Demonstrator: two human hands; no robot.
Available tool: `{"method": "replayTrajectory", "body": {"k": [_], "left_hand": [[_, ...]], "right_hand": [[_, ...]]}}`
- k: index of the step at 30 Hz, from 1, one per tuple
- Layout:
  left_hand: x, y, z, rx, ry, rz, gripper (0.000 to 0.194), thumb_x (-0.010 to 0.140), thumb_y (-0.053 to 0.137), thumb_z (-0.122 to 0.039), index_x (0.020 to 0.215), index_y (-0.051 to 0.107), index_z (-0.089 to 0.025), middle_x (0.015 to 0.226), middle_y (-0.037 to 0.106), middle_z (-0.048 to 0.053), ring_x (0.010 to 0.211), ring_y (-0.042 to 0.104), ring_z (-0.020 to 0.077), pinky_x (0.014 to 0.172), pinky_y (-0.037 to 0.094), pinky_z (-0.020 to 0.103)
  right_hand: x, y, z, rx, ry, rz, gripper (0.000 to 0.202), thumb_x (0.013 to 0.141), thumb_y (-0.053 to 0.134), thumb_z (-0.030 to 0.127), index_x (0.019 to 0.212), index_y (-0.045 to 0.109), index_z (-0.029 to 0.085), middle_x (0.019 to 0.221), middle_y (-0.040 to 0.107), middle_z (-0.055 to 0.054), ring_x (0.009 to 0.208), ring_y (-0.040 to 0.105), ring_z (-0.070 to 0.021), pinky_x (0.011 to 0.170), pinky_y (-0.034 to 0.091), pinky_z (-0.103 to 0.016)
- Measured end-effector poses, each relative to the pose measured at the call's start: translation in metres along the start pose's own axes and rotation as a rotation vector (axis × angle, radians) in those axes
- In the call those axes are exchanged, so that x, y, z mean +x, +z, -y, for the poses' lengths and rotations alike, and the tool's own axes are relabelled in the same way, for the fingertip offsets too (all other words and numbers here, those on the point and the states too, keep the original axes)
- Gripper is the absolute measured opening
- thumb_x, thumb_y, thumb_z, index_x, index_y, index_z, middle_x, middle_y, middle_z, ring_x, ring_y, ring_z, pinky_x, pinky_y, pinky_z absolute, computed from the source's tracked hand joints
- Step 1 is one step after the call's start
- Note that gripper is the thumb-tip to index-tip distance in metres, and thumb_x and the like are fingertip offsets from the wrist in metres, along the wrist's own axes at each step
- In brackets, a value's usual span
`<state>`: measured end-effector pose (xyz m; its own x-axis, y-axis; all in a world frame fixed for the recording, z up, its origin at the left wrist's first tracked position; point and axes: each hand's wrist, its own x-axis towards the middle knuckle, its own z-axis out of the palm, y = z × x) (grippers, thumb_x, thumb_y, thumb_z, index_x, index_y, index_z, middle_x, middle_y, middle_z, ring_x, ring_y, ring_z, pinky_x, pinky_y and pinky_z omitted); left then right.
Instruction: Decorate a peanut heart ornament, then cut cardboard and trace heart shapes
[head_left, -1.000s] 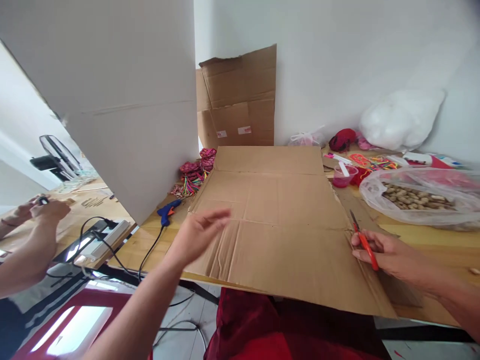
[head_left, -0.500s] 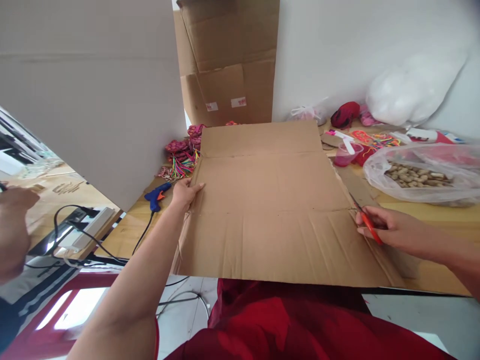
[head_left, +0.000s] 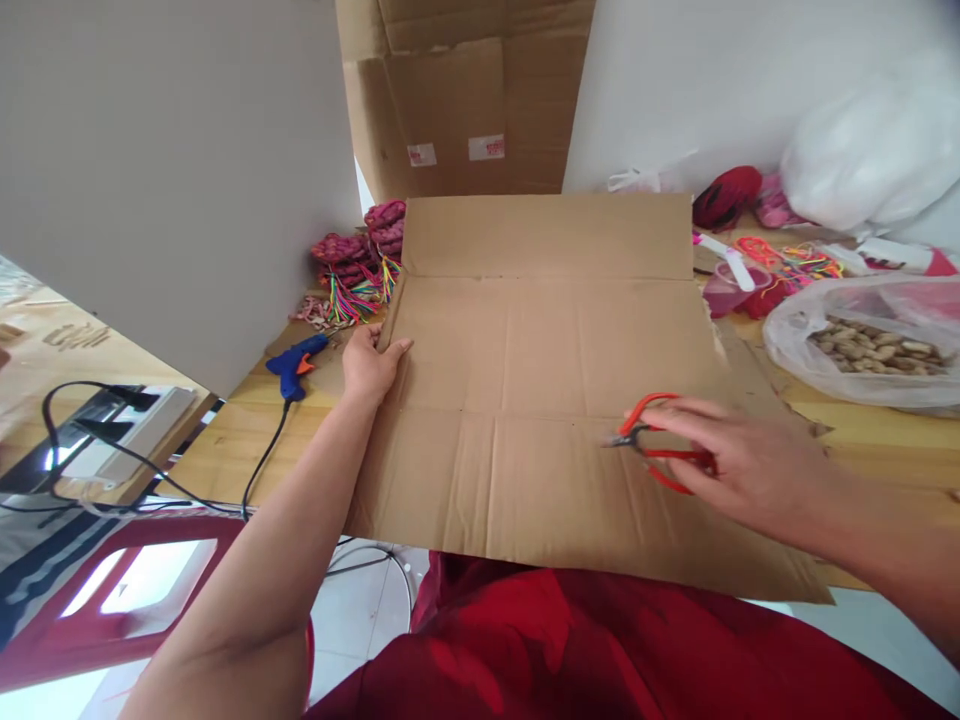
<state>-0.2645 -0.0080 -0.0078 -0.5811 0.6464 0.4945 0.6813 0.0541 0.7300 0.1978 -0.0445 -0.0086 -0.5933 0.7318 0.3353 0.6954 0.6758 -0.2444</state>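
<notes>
A large creased cardboard sheet [head_left: 525,340] lies across the wooden table and hangs over its front edge toward my lap. My left hand [head_left: 373,365] grips the sheet's left edge, thumb on top and fingers beneath. Over the right half of the sheet, my right hand [head_left: 739,465] holds a pair of scissors [head_left: 660,455] with red handles. Their short metal blades point left above the cardboard. The right hand is slightly blurred.
A blue glue gun [head_left: 295,367] lies left, its cord trailing near a white power strip [head_left: 139,435]. Braided yarn bundles [head_left: 352,255] sit behind it. At right are a plastic bag of peanuts [head_left: 877,345] and a pink cup [head_left: 735,288]. A cardboard box [head_left: 465,100] stands behind.
My right hand has moved the scissors left from the sheet's right edge to over its surface. The left hand keeps its hold. The view has shifted, and the other person's hand at left is gone.
</notes>
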Motion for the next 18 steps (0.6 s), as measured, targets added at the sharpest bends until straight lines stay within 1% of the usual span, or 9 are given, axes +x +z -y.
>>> {"method": "replayTrajectory", "body": {"k": [3,6,8,10,11,12,14,16,18], "left_hand": [[0.000,-0.001,-0.003,0.038,-0.007,0.003,0.041,0.076,0.080,-0.029,0.111,0.065,-0.014,0.113,0.074,0.011,0.106,0.069,0.0257,0.097,0.053,0.036],[-0.001,-0.004,-0.008,0.071,-0.006,0.010,0.044,0.077,0.080,-0.029,0.116,0.065,-0.016,0.112,0.074,0.010,0.104,0.070,0.0265,0.098,0.054,0.039],[-0.008,-0.009,-0.019,0.142,0.024,-0.035,0.050,0.075,0.081,-0.026,0.121,0.065,-0.018,0.121,0.071,0.012,0.116,0.064,0.0318,0.105,0.049,0.048],[-0.024,-0.014,-0.037,0.243,0.152,-0.107,0.053,0.075,0.081,-0.024,0.126,0.066,-0.022,0.134,0.064,0.013,0.131,0.053,0.0377,0.111,0.041,0.057],[-0.036,-0.016,-0.048,0.267,0.270,-0.122,0.049,0.079,0.078,-0.025,0.126,0.067,-0.024,0.136,0.063,0.013,0.133,0.051,0.0381,0.111,0.040,0.058],[-0.051,-0.017,-0.061,0.225,0.391,-0.083,0.038,0.085,0.074,-0.029,0.122,0.070,-0.024,0.130,0.067,0.012,0.128,0.054,0.0353,0.110,0.041,0.055],[-0.085,-0.016,-0.087,0.030,0.533,0.212,0.019,0.093,0.067,-0.037,0.103,0.076,-0.024,0.106,0.076,0.006,0.109,0.065,0.0265,0.105,0.045,0.045],[-0.118,-0.011,-0.109,-0.094,0.468,0.587,0.020,0.093,0.068,-0.044,0.097,0.078,-0.027,0.102,0.077,0.003,0.106,0.066,0.0233,0.101,0.046,0.039],[-0.144,-0.004,-0.124,-0.185,0.345,0.903,0.019,0.093,0.067,-0.041,0.100,0.079,-0.027,0.103,0.077,0.002,0.102,0.067,0.0206,0.096,0.047,0.034]], "right_hand": [[0.011,0.019,0.014,0.004,-0.045,0.107,0.042,0.086,0.049,0.013,0.122,0.059,0.032,0.127,0.069,0.000,0.067,0.065,-0.0130,0.056,0.041,-0.027],[0.018,0.031,0.018,0.004,-0.035,0.129,0.039,0.086,0.049,0.008,0.116,0.057,0.032,0.117,0.072,0.002,0.067,0.066,-0.0128,0.052,0.038,-0.026],[0.021,0.035,0.017,0.016,-0.051,0.102,0.034,0.087,0.051,0.009,0.113,0.055,0.030,0.112,0.072,0.002,0.071,0.067,-0.0141,0.055,0.040,-0.026],[0.021,0.039,0.015,0.011,-0.072,0.037,0.030,0.088,0.054,0.011,0.112,0.054,0.029,0.113,0.072,0.001,0.073,0.068,-0.0153,0.058,0.042,-0.027],[0.021,0.041,0.014,0.004,-0.091,-0.003,0.030,0.088,0.055,0.011,0.112,0.054,0.028,0.115,0.072,0.000,0.075,0.069,-0.0160,0.059,0.043,-0.028],[0.021,0.043,0.013,-0.001,-0.118,-0.043,0.031,0.087,0.056,0.010,0.113,0.054,0.028,0.118,0.071,-0.001,0.078,0.070,-0.0170,0.061,0.045,-0.028],[0.021,0.044,0.014,0.012,-0.196,-0.118,0.034,0.086,0.056,0.007,0.115,0.053,0.026,0.120,0.071,-0.003,0.088,0.073,-0.0193,0.067,0.050,-0.029],[0.022,0.044,0.016,0.045,-0.270,-0.179,0.037,0.085,0.055,0.004,0.116,0.053,0.024,0.117,0.071,-0.005,0.097,0.073,-0.0205,0.076,0.054,-0.030],[0.022,0.041,0.020,0.066,-0.311,-0.222,0.039,0.085,0.055,0.001,0.116,0.053,0.024,0.115,0.072,-0.005,0.100,0.072,-0.0196,0.081,0.055,-0.029]]}}
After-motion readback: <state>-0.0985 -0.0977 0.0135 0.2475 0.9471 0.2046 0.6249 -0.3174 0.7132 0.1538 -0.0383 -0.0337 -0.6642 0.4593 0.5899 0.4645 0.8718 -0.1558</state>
